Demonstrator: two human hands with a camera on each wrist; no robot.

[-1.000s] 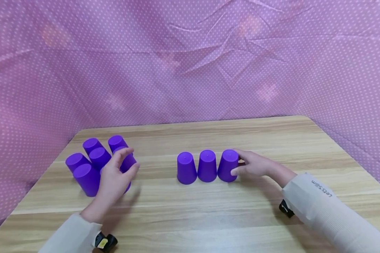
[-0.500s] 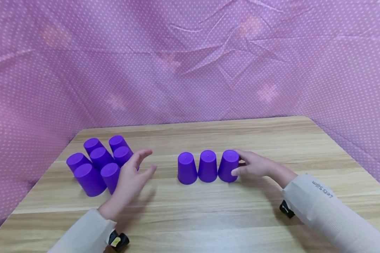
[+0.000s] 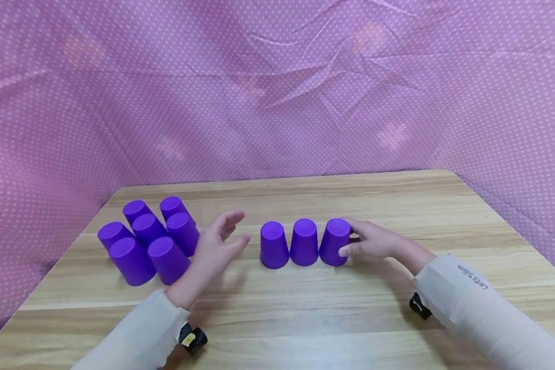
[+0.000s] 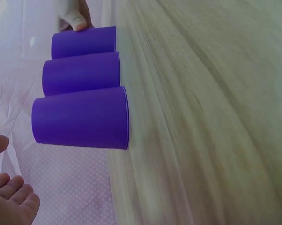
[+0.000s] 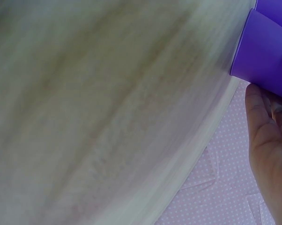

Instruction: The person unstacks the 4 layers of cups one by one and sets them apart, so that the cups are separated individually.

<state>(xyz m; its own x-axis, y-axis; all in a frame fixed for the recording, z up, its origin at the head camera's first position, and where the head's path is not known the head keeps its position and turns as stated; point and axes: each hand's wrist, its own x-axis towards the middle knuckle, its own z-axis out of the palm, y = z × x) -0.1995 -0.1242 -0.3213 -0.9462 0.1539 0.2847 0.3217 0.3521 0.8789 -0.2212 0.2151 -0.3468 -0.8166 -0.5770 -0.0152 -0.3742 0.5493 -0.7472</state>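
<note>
In the head view three purple plastic cups stand upside down in a row at the middle: a left cup [image 3: 274, 247], a middle cup [image 3: 304, 244] and a right cup [image 3: 332, 245]. My right hand [image 3: 371, 240] holds the right cup from its right side, thumb on the front and fingers behind. Between this row and a cluster of cups on the left is my left hand [image 3: 213, 250], empty, with thumb and fingers spread apart. The left wrist view shows the left hand's fingers [image 4: 20, 192] facing the nearest cup [image 4: 82, 119], apart from it.
Several more purple cups [image 3: 166, 259] stand upside down in a cluster at the left of the wooden table [image 3: 314, 313]. A pink dotted cloth [image 3: 277, 113] hangs behind and around the table. Black wrist cameras sit under both sleeves.
My left hand has moved right, away from the cup cluster and toward the row, uncovering cups it hid. The right hand stays at the right cup, and the row stands as before.
</note>
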